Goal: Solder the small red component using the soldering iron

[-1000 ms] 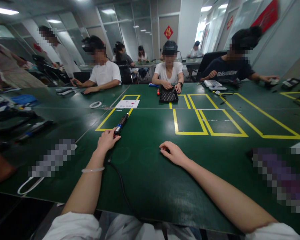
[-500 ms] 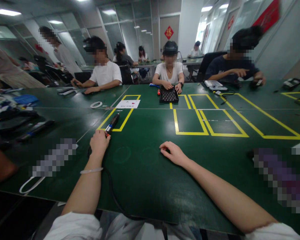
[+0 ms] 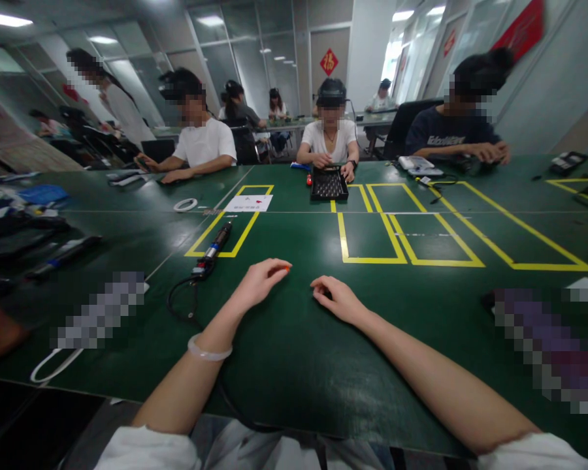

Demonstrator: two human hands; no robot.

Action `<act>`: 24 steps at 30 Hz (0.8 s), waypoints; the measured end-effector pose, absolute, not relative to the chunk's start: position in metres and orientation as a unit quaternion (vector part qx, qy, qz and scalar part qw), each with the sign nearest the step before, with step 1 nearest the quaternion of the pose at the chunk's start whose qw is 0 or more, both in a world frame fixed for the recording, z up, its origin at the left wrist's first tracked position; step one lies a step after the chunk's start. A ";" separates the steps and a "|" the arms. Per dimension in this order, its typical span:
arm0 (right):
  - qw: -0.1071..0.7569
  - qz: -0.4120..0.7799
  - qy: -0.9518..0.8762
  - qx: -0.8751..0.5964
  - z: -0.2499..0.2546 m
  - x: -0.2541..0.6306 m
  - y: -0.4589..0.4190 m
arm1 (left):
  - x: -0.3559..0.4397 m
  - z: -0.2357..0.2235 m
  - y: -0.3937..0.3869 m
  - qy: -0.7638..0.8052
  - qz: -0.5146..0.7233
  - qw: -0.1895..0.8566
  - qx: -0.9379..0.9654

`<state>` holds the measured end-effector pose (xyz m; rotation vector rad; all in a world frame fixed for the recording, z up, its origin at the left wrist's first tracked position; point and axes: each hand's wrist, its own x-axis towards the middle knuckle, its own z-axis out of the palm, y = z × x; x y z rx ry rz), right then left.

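My left hand hovers over the table left of my right hand, thumb and fingers pinched on a small orange piece. Only its tip shows, so its kind is unclear. A clear bracelet circles that wrist. My right hand rests on the green table with its fingers curled in; whatever they hold, if anything, is hidden. Left of my hands lies an electric screwdriver, dark with a blue band, partly across a yellow-taped outline. Its black cable loops toward me.
A white paper and a white tape ring lie farther off. Across the table a person works over a black tray. Blurred-out items flank me: one at left, one at right. More yellow outlines mark the right.
My left hand has left the screwdriver and moved right toward my right hand, with a small orange piece now at its fingertips. My right hand has stayed put.
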<state>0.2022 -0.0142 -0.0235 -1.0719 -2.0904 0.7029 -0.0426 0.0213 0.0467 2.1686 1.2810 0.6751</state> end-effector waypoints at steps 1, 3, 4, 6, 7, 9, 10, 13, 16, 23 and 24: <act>0.343 0.283 -0.798 -0.407 -0.024 0.202 -0.014 | -0.032 0.047 0.016 0.449 0.232 0.290 0.813; 0.350 0.303 -0.794 -0.395 -0.025 0.203 -0.015 | -0.017 0.045 0.008 0.419 0.206 0.350 0.812; 0.351 0.307 -0.795 -0.388 -0.025 0.203 -0.016 | -0.013 0.043 0.005 0.409 0.197 0.389 0.802; 0.346 0.303 -0.806 -0.372 -0.023 0.202 -0.018 | -0.009 0.036 0.002 0.390 0.190 0.470 0.768; 0.342 0.296 -0.815 -0.363 -0.022 0.202 -0.019 | -0.009 0.032 0.001 0.381 0.187 0.504 0.752; 0.328 0.281 -0.831 -0.349 -0.019 0.201 -0.020 | -0.009 0.026 0.000 0.369 0.180 0.548 0.728; 0.323 0.277 -0.836 -0.347 -0.017 0.201 -0.021 | -0.009 0.023 0.000 0.366 0.178 0.561 0.721; 0.315 0.275 -0.838 -0.349 -0.016 0.199 -0.021 | -0.009 0.018 0.000 0.361 0.182 0.581 0.707; 0.318 0.296 -0.824 -0.364 -0.017 0.198 -0.020 | -0.006 0.017 -0.002 0.365 0.210 0.578 0.699; 0.355 0.374 -0.754 -0.407 -0.018 0.201 -0.018 | 0.000 0.019 -0.009 0.391 0.249 0.477 0.746; 0.353 0.377 -0.754 -0.407 -0.019 0.201 -0.017 | 0.000 0.019 -0.009 0.392 0.252 0.461 0.755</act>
